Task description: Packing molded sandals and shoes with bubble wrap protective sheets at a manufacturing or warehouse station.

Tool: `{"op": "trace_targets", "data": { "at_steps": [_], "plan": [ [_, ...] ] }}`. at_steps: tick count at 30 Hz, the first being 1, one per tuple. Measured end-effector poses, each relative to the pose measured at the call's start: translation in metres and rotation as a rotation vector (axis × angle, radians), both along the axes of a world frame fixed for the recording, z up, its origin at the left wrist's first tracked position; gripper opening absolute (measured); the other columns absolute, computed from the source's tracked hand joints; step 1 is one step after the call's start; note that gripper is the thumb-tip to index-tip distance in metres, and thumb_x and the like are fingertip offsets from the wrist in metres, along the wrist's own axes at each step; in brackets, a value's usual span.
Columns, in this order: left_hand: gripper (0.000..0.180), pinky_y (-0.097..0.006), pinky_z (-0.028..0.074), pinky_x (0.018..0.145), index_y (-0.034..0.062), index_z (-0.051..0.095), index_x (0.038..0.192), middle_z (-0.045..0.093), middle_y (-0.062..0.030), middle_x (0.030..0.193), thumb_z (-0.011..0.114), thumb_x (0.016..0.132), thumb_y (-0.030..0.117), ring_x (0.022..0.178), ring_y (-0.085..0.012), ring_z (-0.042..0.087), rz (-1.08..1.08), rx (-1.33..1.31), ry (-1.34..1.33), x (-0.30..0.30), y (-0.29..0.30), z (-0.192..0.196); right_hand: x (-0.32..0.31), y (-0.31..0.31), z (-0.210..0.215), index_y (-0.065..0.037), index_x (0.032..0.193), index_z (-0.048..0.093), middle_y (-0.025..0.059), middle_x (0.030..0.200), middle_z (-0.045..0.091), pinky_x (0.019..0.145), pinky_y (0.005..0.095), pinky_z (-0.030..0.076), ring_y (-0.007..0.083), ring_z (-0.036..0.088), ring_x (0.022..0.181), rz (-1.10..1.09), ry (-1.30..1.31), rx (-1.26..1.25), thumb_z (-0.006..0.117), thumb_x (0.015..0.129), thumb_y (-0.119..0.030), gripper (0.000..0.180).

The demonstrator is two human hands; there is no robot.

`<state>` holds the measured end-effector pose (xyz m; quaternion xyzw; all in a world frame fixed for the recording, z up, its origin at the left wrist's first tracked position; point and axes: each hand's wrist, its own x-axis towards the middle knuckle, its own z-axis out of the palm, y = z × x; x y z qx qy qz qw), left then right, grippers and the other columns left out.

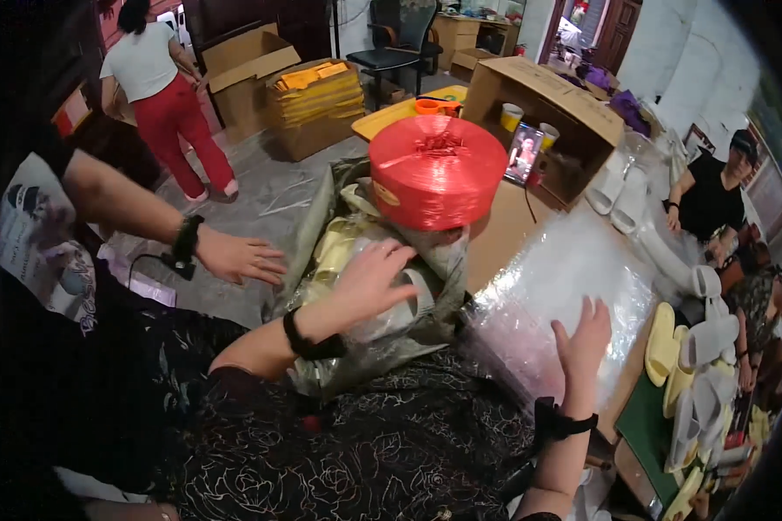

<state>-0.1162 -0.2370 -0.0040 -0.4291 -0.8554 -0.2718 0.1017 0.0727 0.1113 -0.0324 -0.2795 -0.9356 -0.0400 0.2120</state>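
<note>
My left hand [367,282] is open, fingers spread, above a grey-green sack [308,239] filled with plastic-wrapped slippers. A yellow slipper [337,247] and a pale one [421,291] show through the wrap, partly hidden by my hand. On the right, my open right hand [584,334] is raised over a stack of shiny clear plastic bags [530,300]; whether it touches them I cannot tell. Neither hand holds anything. A big roll of red plastic twine [439,174] sits just beyond the sack. From the left reaches another person's open hand [241,257] with a black wristband.
Behind the bags lies an open cardboard box [543,104] with a lit phone [523,154] against it. Yellow and white slippers [660,343] line the table's right side. Beyond stand a box of yellow packets [314,104], a chair [397,43] and a person in red trousers [169,130]. Another person [712,191] is at far right.
</note>
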Motion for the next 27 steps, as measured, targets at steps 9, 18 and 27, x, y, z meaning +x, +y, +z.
{"op": "trace_targets", "data": {
  "at_steps": [9, 18, 27],
  "plan": [
    [0.08, -0.042, 0.049, 0.082, -0.0017, 0.057, 0.119, 0.063, -0.0148, 0.105, 0.079, 0.068, 0.056, 0.098, -0.031, 0.056, -0.103, -0.516, 0.008, 0.042, 0.013, -0.104, -0.185, -0.117, 0.096, -0.006, 0.137, 0.051, 0.0203, 0.142, 0.048, 0.11, 0.0529, 0.031, 0.0387, 0.04, 0.135, 0.801, 0.0, -0.076, 0.082, 0.072, -0.042, 0.081],
    [0.038, -0.04, 0.048, 0.077, 0.0091, 0.07, 0.105, 0.063, -0.0108, 0.1, 0.07, 0.075, 0.033, 0.098, -0.0292, 0.056, 0.074, -0.292, 0.112, 0.024, 0.055, -0.189, -0.299, -0.167, 0.045, -0.017, 0.148, 0.039, 0.0195, 0.144, 0.044, 0.106, 0.0576, 0.034, 0.0378, 0.04, 0.136, 0.678, -0.071, 0.102, 0.086, 0.06, -0.054, 0.106],
    [0.012, -0.048, 0.049, 0.078, 0.0059, 0.068, 0.081, 0.065, -0.0139, 0.085, 0.067, 0.074, 0.015, 0.089, -0.0368, 0.059, 0.005, -0.112, -0.372, -0.006, -0.106, -0.069, -0.307, -0.155, 0.061, -0.022, 0.145, 0.044, 0.0142, 0.13, 0.055, 0.1, 0.0535, 0.04, 0.0339, 0.049, 0.124, 0.691, -0.104, 0.055, 0.089, 0.056, -0.047, 0.102]
  ]
}}
